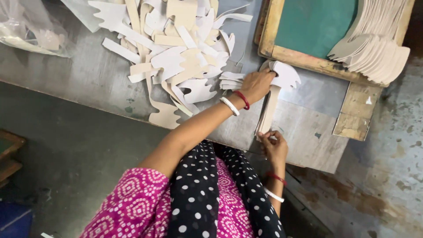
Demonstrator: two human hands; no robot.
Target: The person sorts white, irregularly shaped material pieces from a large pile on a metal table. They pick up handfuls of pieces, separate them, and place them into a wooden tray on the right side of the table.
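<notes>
My left hand [256,85] presses down on the far end of a stack of pale card cutouts [269,105], whose wavy, finger-like ends [287,76] fan out to the right. My right hand [273,144] pinches the near, narrow end of the same stack at the edge of the grey metal table [88,75]. The stack lies lengthwise between both hands. Another small fan of white cutouts [230,81] lies just left of my left hand. Both wrists carry red and white bangles.
A loose heap of white and beige cutouts and offcuts [176,53] covers the table's far middle. At the upper right, a wooden frame with a green panel [308,26] carries a fanned row of cutouts [374,48]. A plastic bag [31,26] lies at upper left.
</notes>
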